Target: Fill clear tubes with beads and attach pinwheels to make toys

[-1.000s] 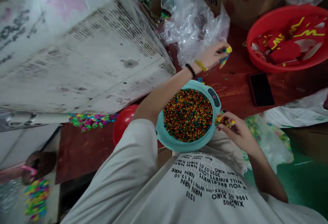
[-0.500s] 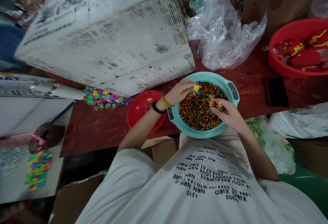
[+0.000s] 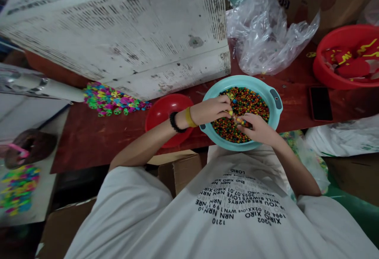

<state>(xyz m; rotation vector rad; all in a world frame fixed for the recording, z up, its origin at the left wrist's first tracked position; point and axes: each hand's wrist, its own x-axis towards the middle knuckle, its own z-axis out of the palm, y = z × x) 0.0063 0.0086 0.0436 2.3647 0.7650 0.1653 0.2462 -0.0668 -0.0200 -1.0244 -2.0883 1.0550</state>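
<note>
A teal bowl point(image 3: 274, 111) full of small many-coloured beads point(image 3: 251, 99) sits at the near edge of a dark red table point(image 3: 100, 136). Both my hands meet over the beads. My left hand point(image 3: 211, 109), with a yellow band and a black bead bracelet on the wrist, pinches a small piece with a yellow cap point(image 3: 231, 96). My right hand point(image 3: 256, 128) is closed round a small colourful tube-like piece point(image 3: 239, 121), its tip touching the left fingers.
A red bowl point(image 3: 166, 109) lies left of the teal one. Colourful plastic pieces point(image 3: 109, 101) are heaped under a big printed carton point(image 3: 142, 34). Clear plastic bags point(image 3: 266, 34), a red basin point(image 3: 343, 57) of red items and a black phone point(image 3: 320, 103) lie to the right.
My left hand came back from the plastic bags on the far side to the teal bowl with the yellow-capped piece. Both hands have closed together over the beads.
</note>
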